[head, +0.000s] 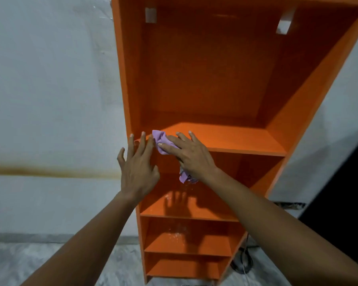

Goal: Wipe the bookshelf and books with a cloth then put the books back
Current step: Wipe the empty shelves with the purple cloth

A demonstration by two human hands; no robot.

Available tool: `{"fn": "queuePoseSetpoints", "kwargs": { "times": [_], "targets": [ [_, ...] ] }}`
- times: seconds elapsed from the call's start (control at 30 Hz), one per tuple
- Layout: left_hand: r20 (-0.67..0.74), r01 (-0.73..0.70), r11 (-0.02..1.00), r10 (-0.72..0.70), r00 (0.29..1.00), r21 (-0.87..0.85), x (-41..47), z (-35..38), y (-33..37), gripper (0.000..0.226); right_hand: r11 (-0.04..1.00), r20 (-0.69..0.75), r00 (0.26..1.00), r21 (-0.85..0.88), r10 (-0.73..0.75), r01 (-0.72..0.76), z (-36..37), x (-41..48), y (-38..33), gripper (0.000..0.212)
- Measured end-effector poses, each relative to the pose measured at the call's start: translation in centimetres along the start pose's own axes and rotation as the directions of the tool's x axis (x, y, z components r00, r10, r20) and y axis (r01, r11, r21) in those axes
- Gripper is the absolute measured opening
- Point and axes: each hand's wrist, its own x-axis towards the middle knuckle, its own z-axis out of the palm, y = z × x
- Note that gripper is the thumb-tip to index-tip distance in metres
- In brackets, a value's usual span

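The bookshelf (215, 79) stands upright against a wall (50, 79), orange, with no books on any board that shows. The books are not in view, so I judge the wiping to be in hand and the putting back not yet begun. The shelf (236, 139) under the fingers runs long from left to right, and nearly all its bare length lies to the right of them and back beyond their tips. The right hand (191, 156) is the nearer one to that stretch and lies flat on the shelf's front left corner. The left hand (137, 172) is just beside it on the left, spread wide and holding nothing, its fingers (142, 141) by the side panel's front edge; whether they touch it I cannot tell. The cloth (160, 139), lilac and bunched, lies under the right fingers (170, 148), which are straight and press it down. One end pokes out past their tips, the other hangs below the palm, off the shelf's front edge. The coming stroke probably needs to run right along the board
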Motion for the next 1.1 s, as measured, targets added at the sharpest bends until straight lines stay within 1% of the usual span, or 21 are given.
{"fn": "queuePoseSetpoints", "kwargs": {
  "times": [0.07,0.17,0.27,0.37,0.43,0.5,0.53,0.6,0.67,0.7,0.73,0.83,0.93,0.97,1.0,1.03,1.1],
  "targets": [
    [0.053,-0.046,0.998,0.044,0.998,0.037,-0.2,0.9,1.9,0.094,0.996,-0.056,0.995,-0.035,0.077,-0.079,-0.3,-2.6,1.7,0.065],
    [0.119,-0.081,0.995,0.075,0.99,0.052,-0.4,2.1,4.9,0.099,0.974,-0.114,0.971,-0.062,0.211,-0.219,-0.5,-6.6,4.6,0.069],
    [0.151,-0.1,0.993,0.091,0.984,0.055,-0.8,3.3,7.7,0.102,0.936,-0.113,0.933,-0.044,0.343,-0.349,-1.1,-10.8,7.7,0.073],
    [0.164,-0.024,1.0,0.022,0.986,0.005,-1.1,4.0,9.9,0.102,0.877,-0.084,0.876,-0.035,0.475,-0.479,-1.7,-14.5,10.3,0.073],
    [0.174,0.029,0.999,-0.021,0.985,-0.044,-1.2,4.2,11.1,0.101,0.831,-0.106,0.826,-0.009,0.553,-0.557,-1.9,-16.6,11.4,0.063],
    [0.188,0.049,0.996,-0.035,0.981,-0.07,-1.4,4.2,12.0,0.101,0.755,-0.16,0.74,0.067,0.654,-0.653,-2.3,-18.2,11.8,0.056],
    [0.193,0.055,0.996,-0.04,0.98,-0.074,-1.5,4.2,12.2,0.102,0.701,-0.184,0.677,0.136,0.712,-0.7,-2.3,-18.6,11.6,0.053],
    [0.188,0.041,0.996,-0.025,0.982,-0.082,-1.9,4.3,12.5,0.102,0.566,-0.211,0.526,0.344,0.824,-0.749,-2.1,-19.1,10.2,0.048],
    [0.161,-0.013,0.995,0.029,0.987,-0.096,-2.5,4.9,12.9,0.102,0.454,-0.252,0.379,0.559,0.89,-0.694,-1.5,-19.3,7.7,0.045],
    [0.151,-0.048,0.994,0.063,0.987,-0.099,-2.9,5.4,13.0,0.101,0.414,-0.256,0.328,0.632,0.909,-0.655,-1.2,-19.3,6.1,0.043],
    [0.158,-0.083,0.992,0.097,0.983,-0.092,-3.4,6.0,13.2,0.101,0.364,-0.221,0.296,0.685,0.929,-0.631,-0.6,-19.4,4.6,0.04],
    [0.25,-0.159,0.984,0.174,0.952,-0.081,-4.5,8.9,13.9,0.099,0.153,-0.004,0.24,0.78,0.971,-0.607,1.8,-20.0,1.9,0.039],
    [0.423,-0.141,0.985,0.169,0.89,-0.099,-4.8,12.6,14.2,0.092,-0.039,0.209,0.18,0.749,0.961,-0.662,4.6,-20.2,2.5,0.039],
    [0.468,-0.127,0.987,0.156,0.87,-0.095,-4.8,13.8,14.1,0.089,-0.072,0.255,0.167,0.719,0.952,-0.692,5.7,-20.3,3.2,0.039],
    [0.501,-0.11,0.99,0.137,0.854,-0.084,-4.7,15.4,13.9,0.086,-0.071,0.274,0.167,0.686,0.947,-0.724,7.3,-20.4,4.1,0.04],
    [0.522,-0.081,0.994,0.105,0.846,-0.069,-4.8,16.7,13.6,0.082,-0.058,0.284,0.176,0.658,0.943,-0.751,8.8,-20.4,4.9,0.04],
    [0.553,-0.003,0.999,0.026,0.833,-0.042,-4.9,20.0,12.6,0.076,0.013,0.316,0.226,0.557,0.921,-0.831,12.8,-20.4,6.5,0.045]
  ]
}}
